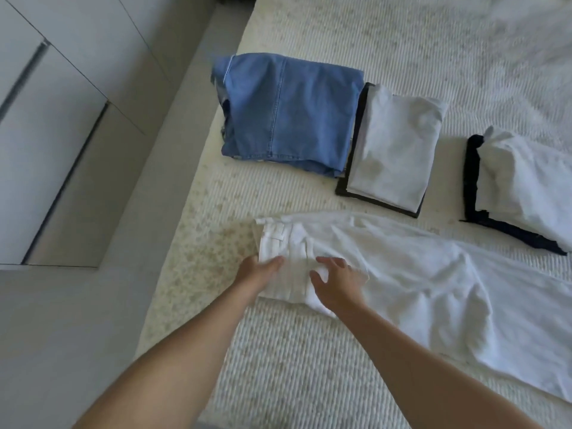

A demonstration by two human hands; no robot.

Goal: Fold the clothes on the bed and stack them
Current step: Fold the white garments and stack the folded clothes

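The white trousers (402,274) lay flat on the bed (278,366), near its front edge. Their long way ran from the waist on the left out to the right, past the picture's side. Both hands were at the waist end. The left hand (261,269) lay on the waistband with straight fingers, and the right hand (335,278) was spread just beside it (neither one pinched the cloth). So the long legs stretched away to the right hand's side. Behind sat folded jeans (288,116), a grey pile (393,153) and a white pile (526,187).
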